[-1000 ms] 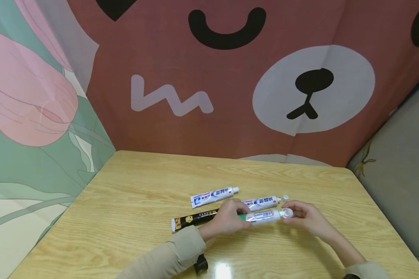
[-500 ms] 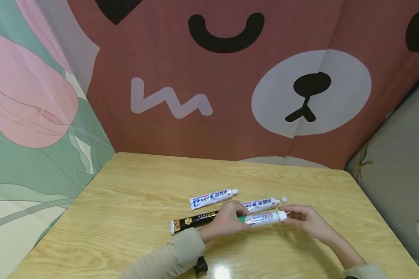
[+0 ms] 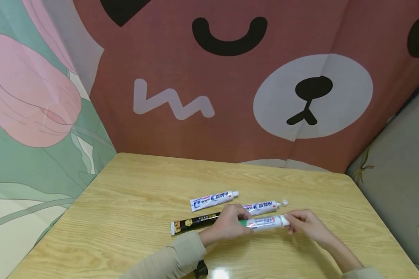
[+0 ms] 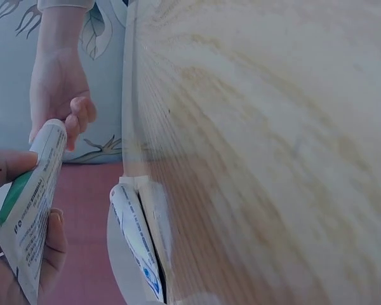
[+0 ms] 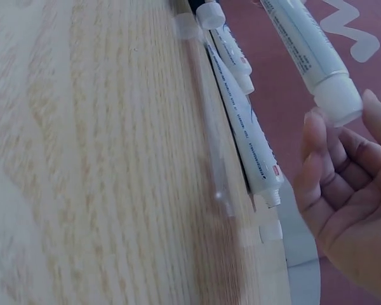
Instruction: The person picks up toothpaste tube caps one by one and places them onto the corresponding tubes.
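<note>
A white-and-green toothpaste tube (image 3: pixel 265 222) is held above the table, its cap end pointing right. My left hand (image 3: pixel 230 223) grips its green end between thumb and fingers. At the other end, the thumb and fingers of my right hand (image 5: pixel 352 184) pinch the white cap (image 5: pixel 338 100), which sits on the tube. Just behind lies an uncapped white toothpaste tube (image 5: pixel 249 130), with a small loose white cap (image 3: pixel 284 202) near its nozzle. A capped white tube (image 3: pixel 213 200) lies farther back. Partly hidden by my left hand is a black toothpaste tube (image 3: pixel 195 223).
The wooden table (image 3: pixel 143 186) backs onto a hanging cloth (image 3: pixel 178 139) with a bear print. A black object (image 3: pixel 201 268), partly hidden by my left sleeve, is at the front. A grey patterned cloth (image 3: pixel 398 186) borders the right side.
The cap, held off the nozzle and facing outward a second ago, has come onto the tube's end. My right fingers have closed round it. The left hand has barely moved.
</note>
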{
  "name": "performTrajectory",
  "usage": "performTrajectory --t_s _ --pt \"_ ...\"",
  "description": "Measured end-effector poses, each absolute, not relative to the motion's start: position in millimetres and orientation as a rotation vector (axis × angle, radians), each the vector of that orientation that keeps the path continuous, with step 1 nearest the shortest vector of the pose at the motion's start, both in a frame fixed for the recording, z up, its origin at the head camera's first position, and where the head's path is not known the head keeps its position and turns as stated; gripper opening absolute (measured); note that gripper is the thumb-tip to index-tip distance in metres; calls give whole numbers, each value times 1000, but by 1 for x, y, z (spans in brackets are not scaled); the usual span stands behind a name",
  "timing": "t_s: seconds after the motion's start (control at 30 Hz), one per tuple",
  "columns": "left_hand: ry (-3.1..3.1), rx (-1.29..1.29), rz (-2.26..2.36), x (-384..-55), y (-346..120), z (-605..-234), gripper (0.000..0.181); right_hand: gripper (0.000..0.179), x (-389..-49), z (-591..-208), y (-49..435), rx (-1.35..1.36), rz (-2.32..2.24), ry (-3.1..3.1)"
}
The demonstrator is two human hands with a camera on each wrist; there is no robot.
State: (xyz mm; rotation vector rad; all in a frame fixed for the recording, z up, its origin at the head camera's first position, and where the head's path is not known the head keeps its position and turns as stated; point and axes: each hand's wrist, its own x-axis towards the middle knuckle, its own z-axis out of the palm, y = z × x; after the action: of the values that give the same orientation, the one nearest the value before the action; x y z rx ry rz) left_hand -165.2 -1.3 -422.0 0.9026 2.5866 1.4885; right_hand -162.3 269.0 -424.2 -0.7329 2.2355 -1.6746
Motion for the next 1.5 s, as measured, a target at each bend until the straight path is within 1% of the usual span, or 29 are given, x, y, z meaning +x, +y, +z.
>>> performTrajectory --t_s 0.13,0.27,0.37,0.5,0.57,0.73,0.9,1.1,1.23,1.33,1.5 --pt "2580 897 1485 -163 -1 -422 23 41 -161 -425 265 -648 -1638 2263" --pt "2588 927 1478 -163 -1 -422 22 50 -161 -423 266 -644 -1594 2282" --pt "2603 961 1478 -163 -2 -423 23 45 -161 -420 270 -651 -1582 2343" --pt "2585 947 1500 -165 -3 -423 22 28 -161 -419 276 -677 -1678 2372" --pt "2562 920 1517 -165 -4 -423 21 23 -161 -421 278 -721 -1744 2331" --pt "2528 876 1542 -166 -5 -424 22 18 -161 -428 277 -779 -1801 2239" --pt "2536 880 1539 -166 -5 -424 21 17 -162 -432 275 -772 -1814 2221" --pt "2539 901 1536 -165 -5 -424 22 24 -163 -431 276 -775 -1801 2204" --pt "2548 906 1526 -164 -4 -424 23 24 -162 -428 276 -748 -1771 2178" --pt "2558 915 1506 -164 -3 -423 23 21 -163 -426 275 -749 -1728 2222" --pt "2617 974 1451 -165 -3 -423 23 25 -164 -423 273 -782 -1609 2323"
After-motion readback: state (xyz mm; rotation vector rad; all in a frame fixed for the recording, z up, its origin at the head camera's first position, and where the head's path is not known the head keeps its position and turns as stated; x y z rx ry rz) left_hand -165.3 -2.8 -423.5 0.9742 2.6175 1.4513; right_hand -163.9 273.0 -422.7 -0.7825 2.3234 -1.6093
